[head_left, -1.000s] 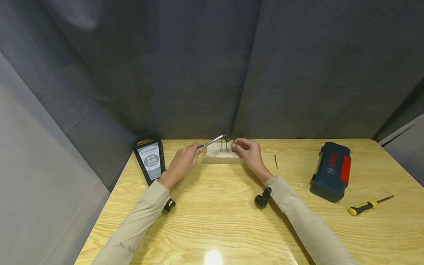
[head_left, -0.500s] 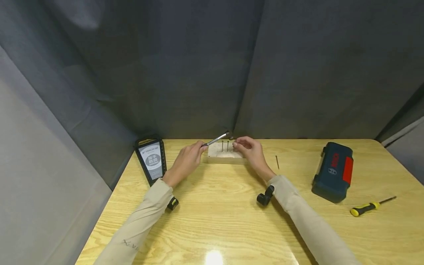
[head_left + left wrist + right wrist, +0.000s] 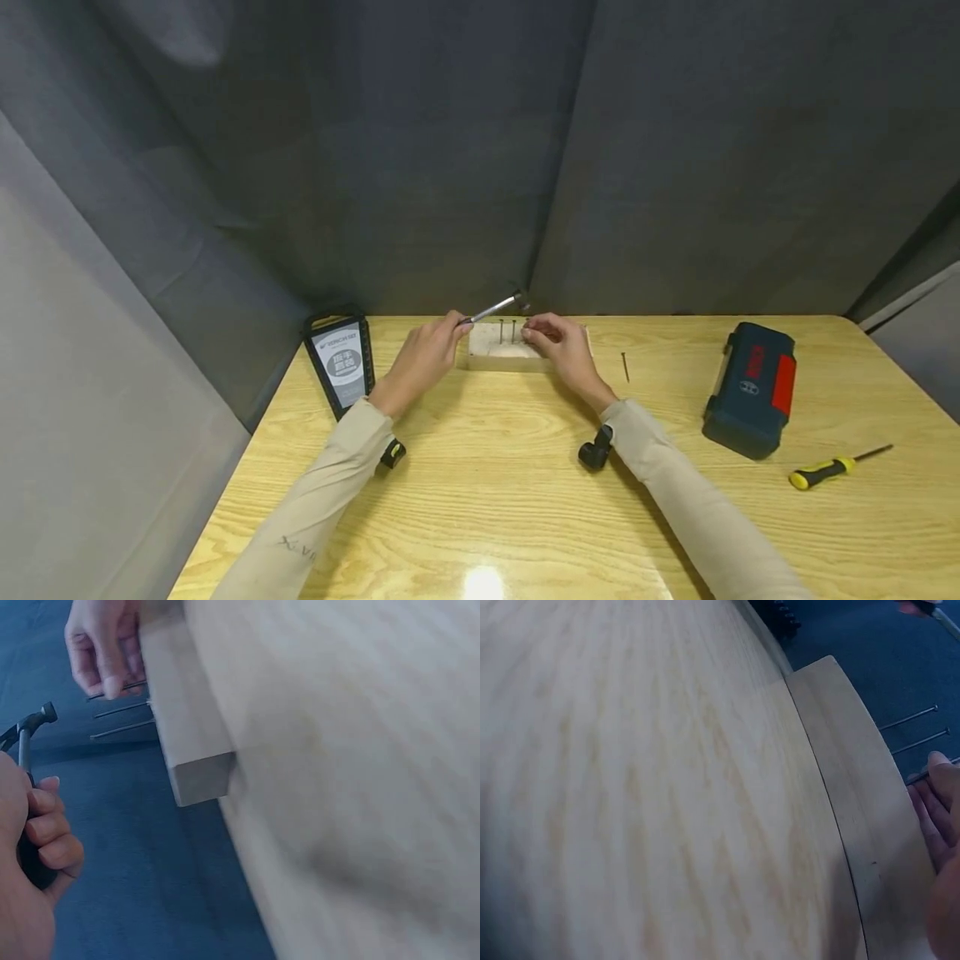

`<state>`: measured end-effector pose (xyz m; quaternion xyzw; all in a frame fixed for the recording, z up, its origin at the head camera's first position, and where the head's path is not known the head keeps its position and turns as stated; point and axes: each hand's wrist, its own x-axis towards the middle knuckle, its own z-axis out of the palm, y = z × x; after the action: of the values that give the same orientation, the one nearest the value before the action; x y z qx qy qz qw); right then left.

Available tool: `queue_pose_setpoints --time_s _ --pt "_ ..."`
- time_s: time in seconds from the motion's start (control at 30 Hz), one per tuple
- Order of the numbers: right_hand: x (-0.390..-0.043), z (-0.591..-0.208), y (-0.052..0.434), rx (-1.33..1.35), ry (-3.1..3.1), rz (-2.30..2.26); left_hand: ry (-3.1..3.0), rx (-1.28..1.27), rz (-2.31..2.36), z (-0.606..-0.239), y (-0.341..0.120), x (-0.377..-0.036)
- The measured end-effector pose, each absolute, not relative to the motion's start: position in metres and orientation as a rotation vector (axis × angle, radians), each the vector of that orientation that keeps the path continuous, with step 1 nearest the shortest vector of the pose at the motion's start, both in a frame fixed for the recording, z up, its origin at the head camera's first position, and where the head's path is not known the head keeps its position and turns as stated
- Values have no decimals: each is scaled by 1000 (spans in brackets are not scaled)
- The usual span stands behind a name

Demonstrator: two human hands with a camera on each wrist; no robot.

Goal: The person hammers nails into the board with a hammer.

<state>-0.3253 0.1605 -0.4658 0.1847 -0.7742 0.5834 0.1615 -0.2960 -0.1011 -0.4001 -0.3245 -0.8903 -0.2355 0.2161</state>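
My left hand (image 3: 423, 358) grips the dark handle of a small hammer (image 3: 493, 309). Its metal head (image 3: 37, 720) is raised above a pale wooden block (image 3: 510, 364) near the table's far edge. Two nails (image 3: 121, 709) stand upright in the block's top, side by side. To their right, my right hand (image 3: 568, 350) pinches a third nail (image 3: 126, 690) between thumb and fingers, against the block's top. In the right wrist view this nail (image 3: 922, 777) is partly covered by the fingers. The hammer head is apart from the pinched nail.
A loose nail (image 3: 626, 367) lies right of the block. Farther right are a dark blue Bosch case (image 3: 750, 390) and a yellow-black screwdriver (image 3: 823, 472). A black case with a printed label (image 3: 341, 362) lies left, partly behind the left wrist. A dark curtain (image 3: 450, 167) hangs behind the table.
The hammer head has risen a little and moved slightly right, while the left hand keeps its grip. My right hand stays at the third nail.
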Motion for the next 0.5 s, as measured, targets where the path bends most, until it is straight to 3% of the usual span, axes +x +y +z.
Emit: queue_pose_setpoints --time_s 0.17,0.5 --pt "-322 -468 161 482 -2204 1666 -2381 -886 -743 -394 -92 -299" --pt "-323 -469 161 498 -2219 1627 -2519 -909 -481 -396 -94 -293"
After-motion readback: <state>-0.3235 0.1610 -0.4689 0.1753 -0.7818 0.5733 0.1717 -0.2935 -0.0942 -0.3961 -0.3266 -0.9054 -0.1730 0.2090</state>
